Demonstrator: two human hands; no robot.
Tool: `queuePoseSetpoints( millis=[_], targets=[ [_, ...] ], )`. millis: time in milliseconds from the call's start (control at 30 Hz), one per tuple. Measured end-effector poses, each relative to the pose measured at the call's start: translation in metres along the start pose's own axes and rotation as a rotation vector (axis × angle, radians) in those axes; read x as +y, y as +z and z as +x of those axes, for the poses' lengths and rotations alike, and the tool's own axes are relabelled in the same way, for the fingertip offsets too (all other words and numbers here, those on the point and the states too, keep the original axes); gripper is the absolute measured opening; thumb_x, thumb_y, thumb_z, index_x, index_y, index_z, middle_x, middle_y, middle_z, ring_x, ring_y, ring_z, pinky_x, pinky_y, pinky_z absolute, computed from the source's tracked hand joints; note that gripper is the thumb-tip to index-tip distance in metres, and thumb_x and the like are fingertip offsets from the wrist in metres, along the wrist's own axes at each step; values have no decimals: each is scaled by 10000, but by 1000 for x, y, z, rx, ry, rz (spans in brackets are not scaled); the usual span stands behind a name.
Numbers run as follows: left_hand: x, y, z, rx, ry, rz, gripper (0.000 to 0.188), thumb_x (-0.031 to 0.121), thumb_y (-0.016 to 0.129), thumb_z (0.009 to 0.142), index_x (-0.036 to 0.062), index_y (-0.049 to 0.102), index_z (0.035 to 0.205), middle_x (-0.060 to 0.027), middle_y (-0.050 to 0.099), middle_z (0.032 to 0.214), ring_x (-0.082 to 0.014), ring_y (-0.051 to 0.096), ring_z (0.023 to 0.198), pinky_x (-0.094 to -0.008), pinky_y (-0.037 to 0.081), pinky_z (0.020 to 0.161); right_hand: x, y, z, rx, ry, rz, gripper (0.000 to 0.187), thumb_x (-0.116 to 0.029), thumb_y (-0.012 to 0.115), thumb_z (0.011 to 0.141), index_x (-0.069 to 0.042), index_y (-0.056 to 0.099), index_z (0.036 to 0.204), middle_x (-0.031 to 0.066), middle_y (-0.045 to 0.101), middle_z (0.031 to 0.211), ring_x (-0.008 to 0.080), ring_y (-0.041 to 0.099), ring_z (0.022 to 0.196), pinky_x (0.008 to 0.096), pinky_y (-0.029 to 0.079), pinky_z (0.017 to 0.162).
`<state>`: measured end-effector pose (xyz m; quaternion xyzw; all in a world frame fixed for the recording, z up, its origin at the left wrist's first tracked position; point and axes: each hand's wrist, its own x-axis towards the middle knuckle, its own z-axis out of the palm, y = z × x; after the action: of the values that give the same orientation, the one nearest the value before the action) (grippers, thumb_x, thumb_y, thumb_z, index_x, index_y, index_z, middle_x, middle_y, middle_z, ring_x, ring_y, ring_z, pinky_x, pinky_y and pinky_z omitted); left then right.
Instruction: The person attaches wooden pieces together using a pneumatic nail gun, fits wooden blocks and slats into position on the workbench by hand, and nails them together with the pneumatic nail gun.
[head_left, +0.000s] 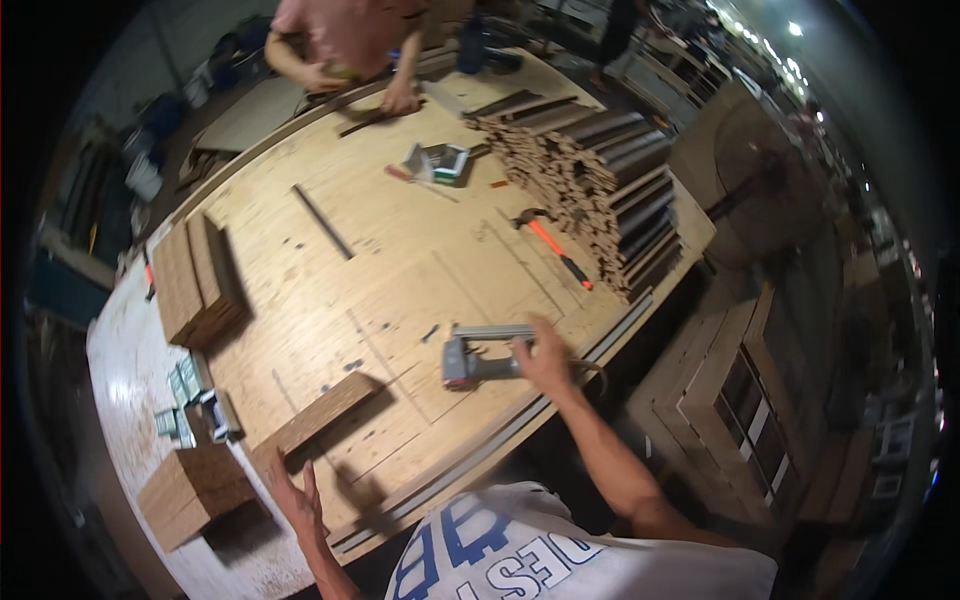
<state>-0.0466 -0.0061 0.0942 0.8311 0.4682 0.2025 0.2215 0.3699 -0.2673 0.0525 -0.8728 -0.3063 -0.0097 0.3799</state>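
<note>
- Biggest thing here is the surface, pale wood, with loose dark bits on it that could probably stop a piece sitting flat.
- Next, the pile of dark strips on the far right. It's ragged, so I reckon a careless tug could make it slide.
- Stacked brown boards on the left, with a shorter brown stack closer to me. An elbow could knock that one out of line.
- Narrow brown board left of centre. My left hand is open by its near end, fingers spread; can't tell if I'm touching it. A clumsy bump could tip or shift it.
- Grey nail gun right of the board, lying near my edge. My right hand is at its handle end, fingers partly curled, can't tell how firmly. A sloppy grip could drop it, a stray trigger squeeze could fire it.
- Orange-handled hammer just beside the strips, easy to snag while reaching over.
</note>
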Motion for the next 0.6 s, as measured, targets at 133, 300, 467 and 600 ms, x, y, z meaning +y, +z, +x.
queuePoseSetpoints(
  millis=[133, 300, 467, 600],
  targets=[
    [77, 54, -36, -29, -30, -91, 607, 89, 711, 879, -3, 462, 1425, -197, 647, 1145, -306, 635, 1014, -419, 488, 925, 173, -92, 39, 470, 420, 62, 639, -231, 767, 840, 61, 474, 1328, 245, 567, 1247, 404, 569, 1130, 446, 434, 1000],
    [196, 96, -41, -289, 40, -126, 594, 165, 690, 904, -22, 454, 1415, -203, 673, 1050, -312, 653, 973, -405, 506, 895, 230, -170, 132, 314, 1111, 302, 1012, -508, 668, 898, 43, 111, 1539, 262, 176, 1589, 413, 236, 1455, 522, 290, 1179],
    [248, 113, -40, -309, 40, -118, 593, 172, 687, 903, -15, 452, 1415, -201, 680, 1046, -308, 664, 971, -406, 513, 885, 286, -183, 183, 152, 1246, 627, 1104, -460, 761, 839, 47, 79, 1543, 246, 164, 1602, 388, 231, 1465, 530, 263, 1190],
    [253, 120, -60, -247, -86, -130, 575, 185, 678, 911, -3, 460, 1408, -193, 692, 1026, -299, 678, 943, -408, 519, 872, 290, -183, 189, 171, 1286, 539, 1042, -385, 793, 824, 32, 161, 1540, 232, 201, 1597, 388, 230, 1467, 552, 271, 1187]
  ],
)
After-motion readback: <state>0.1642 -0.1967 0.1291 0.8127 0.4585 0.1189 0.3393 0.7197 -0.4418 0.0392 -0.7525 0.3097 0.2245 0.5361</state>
